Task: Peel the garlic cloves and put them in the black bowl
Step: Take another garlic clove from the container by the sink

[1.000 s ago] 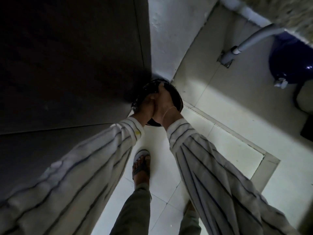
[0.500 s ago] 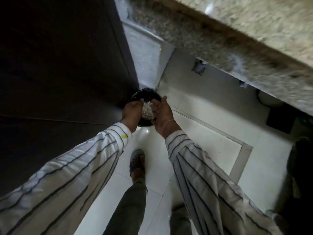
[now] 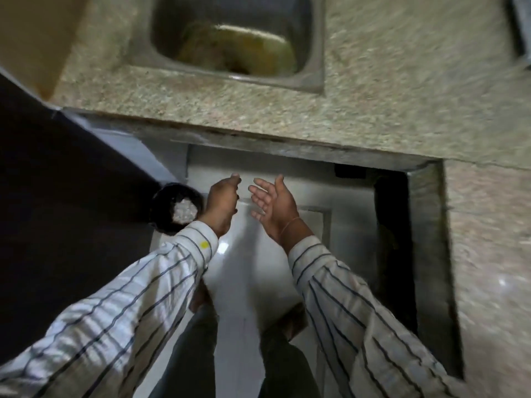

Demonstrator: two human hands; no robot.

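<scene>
A speckled stone counter with a steel sink set into it runs above a white tiled floor. Below the counter edge, a black container holding pale scraps sits on the floor. Beside the container, the left hand is loosely curled and the right hand is spread open, both empty; no black bowl of cloves can be identified.

Open floor is lying under my empty hands. The table edge is overhanging ahead, a dark panel is closing off my left, and the black container is sitting against it.
</scene>
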